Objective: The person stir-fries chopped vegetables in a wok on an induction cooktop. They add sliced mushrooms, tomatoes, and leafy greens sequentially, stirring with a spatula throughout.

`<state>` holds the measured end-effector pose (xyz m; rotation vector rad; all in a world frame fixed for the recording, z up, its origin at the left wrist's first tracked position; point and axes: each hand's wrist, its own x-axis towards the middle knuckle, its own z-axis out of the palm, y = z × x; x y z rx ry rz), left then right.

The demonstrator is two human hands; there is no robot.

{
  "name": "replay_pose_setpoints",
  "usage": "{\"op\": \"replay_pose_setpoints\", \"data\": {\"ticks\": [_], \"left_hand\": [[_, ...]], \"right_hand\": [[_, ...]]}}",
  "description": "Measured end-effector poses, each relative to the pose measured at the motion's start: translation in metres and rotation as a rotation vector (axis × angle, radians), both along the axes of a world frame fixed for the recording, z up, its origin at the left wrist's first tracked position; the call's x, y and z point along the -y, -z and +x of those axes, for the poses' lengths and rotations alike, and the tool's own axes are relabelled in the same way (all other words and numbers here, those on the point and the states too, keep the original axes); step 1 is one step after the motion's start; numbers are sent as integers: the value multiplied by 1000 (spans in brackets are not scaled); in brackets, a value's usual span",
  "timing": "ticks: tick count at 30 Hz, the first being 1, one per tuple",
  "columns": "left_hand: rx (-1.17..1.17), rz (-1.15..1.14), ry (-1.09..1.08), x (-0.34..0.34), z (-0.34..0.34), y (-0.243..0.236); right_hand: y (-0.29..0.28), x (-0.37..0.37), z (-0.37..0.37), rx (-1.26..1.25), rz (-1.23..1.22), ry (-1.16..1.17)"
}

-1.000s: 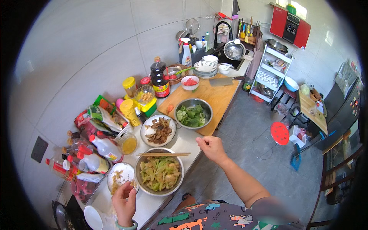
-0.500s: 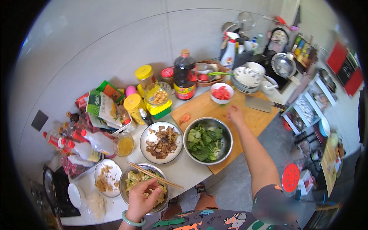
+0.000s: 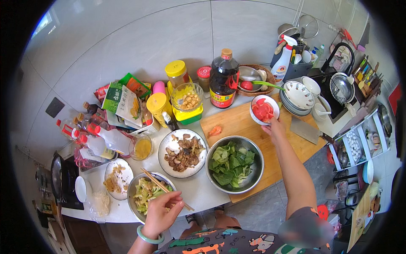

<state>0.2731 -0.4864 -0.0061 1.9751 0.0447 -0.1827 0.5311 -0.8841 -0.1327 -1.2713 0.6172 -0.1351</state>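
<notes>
My right hand (image 3: 277, 130) grips the near rim of a small white bowl (image 3: 253, 113) of red tomato pieces (image 3: 263, 111). The bowl tilts a little toward me above the wooden cutting board (image 3: 292, 148). A steel basin of chopped leafy greens (image 3: 231, 163) stands at the board's left part, nearer to me. My left hand (image 3: 163, 211), with a green bangle, hovers over a steel bowl (image 3: 132, 203) of pale green cut vegetables. Its fingers curl loosely, thumb and forefinger apart. Wooden chopsticks (image 3: 155, 181) lie across that bowl, partly behind the fingers.
A cleaver (image 3: 305, 130) lies on the board's right, beside stacked plates (image 3: 296, 111). A plate of browned mushrooms (image 3: 182, 154), a plate of scraps (image 3: 119, 180) and a large dark sauce bottle (image 3: 223, 80) stand around. Several bottles (image 3: 99, 146) crowd the left. A small red piece (image 3: 215, 131) lies on the board.
My right hand has reached the bowl of tomato pieces, taken hold of it and tilted it. My left hand has shifted over the chopsticks. The whole view has turned.
</notes>
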Motion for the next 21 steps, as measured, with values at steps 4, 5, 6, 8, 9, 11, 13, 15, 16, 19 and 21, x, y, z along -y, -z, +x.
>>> {"op": "replay_pose_setpoints", "data": {"ticks": [4, 5, 6, 8, 9, 11, 13, 15, 16, 19, 21], "left_hand": [[-81, -122, 33, 18, 13, -2], [-103, -155, 38, 22, 16, -5], [-159, -211, 96, 22, 21, -2], [-287, -438, 107, 28, 31, -9], [-339, -552, 97, 30, 31, -12], [-386, -733, 95, 25, 25, -9], [-412, -846, 87, 12, 14, -12], [-426, -931, 110, -13, -1, 1], [-428, -918, 63, -24, -10, 8], [-421, -1011, -19, -58, -51, 8], [-369, -1077, -112, -80, -82, 12]], "right_hand": [[-52, -14, -44, 112, -37, -186], [-66, -23, -56, 132, -49, -242], [-79, -36, -70, 152, -61, -298], [-101, -63, -100, 171, -54, -422], [-106, -77, -115, 172, -32, -498], [-108, -103, -138, 159, -10, -690], [-113, -134, -161, 170, 57, -816], [-108, -159, -179, 188, 49, -963], [-108, -172, -188, 228, 72, -986], [-117, -216, -209, 233, 102, -1107], [-118, -245, -222, 245, 102, -1220]]}}
